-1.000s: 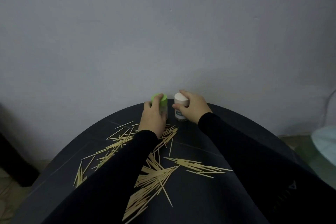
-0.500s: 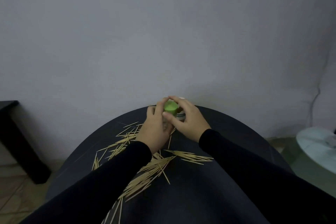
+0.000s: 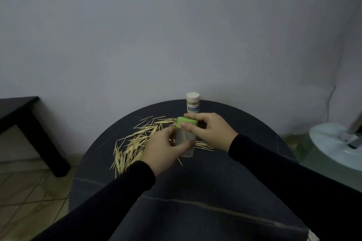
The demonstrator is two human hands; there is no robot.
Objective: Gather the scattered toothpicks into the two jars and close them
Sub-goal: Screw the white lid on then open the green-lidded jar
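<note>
At frame centre my left hand (image 3: 163,147) grips the clear jar (image 3: 186,139); my right hand (image 3: 210,130) pinches its green lid (image 3: 187,122).

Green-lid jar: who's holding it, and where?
Both hands. Left hand grips the clear jar around its body; right hand pinches the green lid at its rim.

Looks like a room in a home, plain and dimly lit. A bare pale wall (image 3: 176,25) fills the background, with a thin cable (image 3: 331,92) trailing down it on the right. Tiled floor (image 3: 25,197) shows at lower left. A small round dark bench (image 3: 195,191) sits against the wall, a low black side table (image 3: 23,115) stands to its left, and the white round base of a standing fan (image 3: 333,143) rests on the floor at right.
</note>
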